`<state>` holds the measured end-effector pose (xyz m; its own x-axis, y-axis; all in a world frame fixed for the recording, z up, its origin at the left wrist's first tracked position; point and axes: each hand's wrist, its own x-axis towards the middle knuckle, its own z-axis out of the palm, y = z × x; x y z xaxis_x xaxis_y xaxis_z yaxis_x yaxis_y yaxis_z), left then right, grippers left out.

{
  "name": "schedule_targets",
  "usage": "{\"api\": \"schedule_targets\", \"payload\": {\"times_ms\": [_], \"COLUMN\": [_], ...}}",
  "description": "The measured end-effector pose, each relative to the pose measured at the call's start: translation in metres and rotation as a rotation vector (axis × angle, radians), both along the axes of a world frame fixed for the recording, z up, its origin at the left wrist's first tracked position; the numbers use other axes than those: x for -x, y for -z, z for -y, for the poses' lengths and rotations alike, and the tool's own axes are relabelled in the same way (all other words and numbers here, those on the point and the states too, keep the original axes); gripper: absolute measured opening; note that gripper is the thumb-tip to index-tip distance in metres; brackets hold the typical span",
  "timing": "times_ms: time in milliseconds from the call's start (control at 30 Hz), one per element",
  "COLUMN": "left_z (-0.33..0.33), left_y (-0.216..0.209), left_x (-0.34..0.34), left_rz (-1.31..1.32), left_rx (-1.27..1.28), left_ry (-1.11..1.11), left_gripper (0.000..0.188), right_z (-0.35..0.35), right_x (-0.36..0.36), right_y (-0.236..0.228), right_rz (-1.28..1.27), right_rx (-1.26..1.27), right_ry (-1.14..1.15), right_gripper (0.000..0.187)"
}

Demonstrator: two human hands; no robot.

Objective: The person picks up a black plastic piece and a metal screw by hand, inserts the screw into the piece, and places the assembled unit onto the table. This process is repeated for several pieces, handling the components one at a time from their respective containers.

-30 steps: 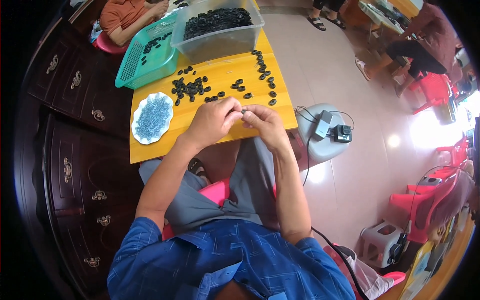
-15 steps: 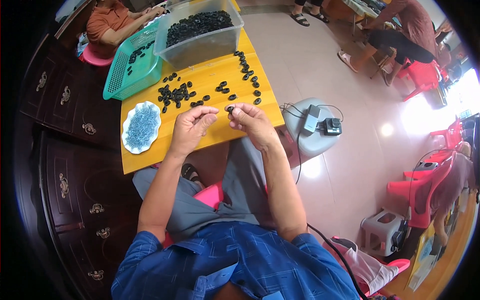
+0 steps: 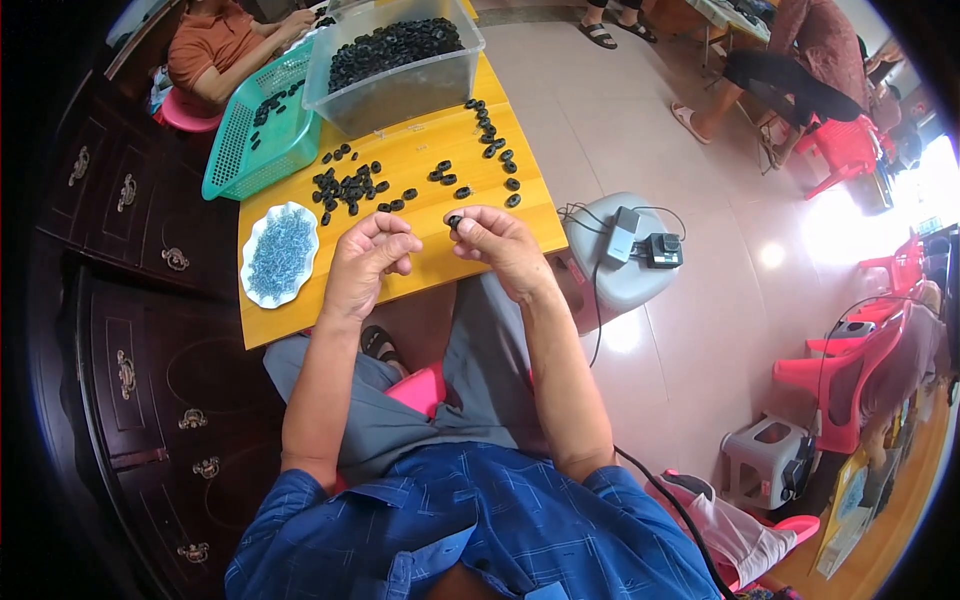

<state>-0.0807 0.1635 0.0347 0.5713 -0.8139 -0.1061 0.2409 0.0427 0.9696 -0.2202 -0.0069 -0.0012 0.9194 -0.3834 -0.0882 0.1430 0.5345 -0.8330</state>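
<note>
Over the table's near edge, my right hand [image 3: 500, 250] pinches a small black oval part [image 3: 455, 222] between thumb and fingertips. Just left of it my left hand [image 3: 367, 262] is closed, its thumb pressed to the forefinger; whatever it holds is too small to make out. A white wavy-rimmed plate [image 3: 248, 278] of small clear bluish pieces [image 3: 281, 255] lies left of my left hand. Beyond my hands lies a loose cluster of black oval parts [image 3: 350, 188]. A line of the same parts [image 3: 488, 140] runs along the table's right side.
A clear plastic bin [image 3: 395, 112] full of black parts and a green basket [image 3: 292, 150] stand at the table's far end. Right of the yellow table [image 3: 420, 285], a grey stool [image 3: 640, 285] carries small devices and cables. Dark drawers [image 3: 140, 370] line the left. Other people sit nearby.
My left hand has drawn slightly left and down, away from the right, its fingers more curled. My right hand still holds the black oval part, nearly in place.
</note>
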Motion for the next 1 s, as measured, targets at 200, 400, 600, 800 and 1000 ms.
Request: {"api": "schedule_targets", "payload": {"times_ms": [200, 400, 600, 800, 1000], "left_z": [0.001, -0.003, -0.002, 0.001, 0.010], "left_y": [0.004, 0.000, -0.006, -0.021, -0.015], "left_x": [0.000, 0.000, 0.002, 0.008, 0.010], "left_rz": [-0.042, 0.098, 0.092, 0.155, 0.158], "left_rx": [0.062, 0.008, 0.009, 0.021, 0.026], "left_ry": [-0.102, -0.053, -0.093, -0.057, -0.030], "left_gripper": [0.013, 0.012, 0.016, 0.016, 0.014], "right_z": [-0.003, -0.004, -0.006, -0.009, -0.007], "right_x": [0.000, 0.001, 0.001, -0.001, -0.001], "right_y": [-0.004, -0.005, -0.004, -0.004, -0.001], "right_rz": [-0.007, -0.018, -0.030, -0.021, 0.015], "right_rx": [0.010, 0.020, 0.075, 0.105, 0.119], "right_ry": [-0.017, -0.017, -0.041, -0.081, -0.064], "right_gripper": [0.021, 0.021, 0.021, 0.020, 0.024]}}
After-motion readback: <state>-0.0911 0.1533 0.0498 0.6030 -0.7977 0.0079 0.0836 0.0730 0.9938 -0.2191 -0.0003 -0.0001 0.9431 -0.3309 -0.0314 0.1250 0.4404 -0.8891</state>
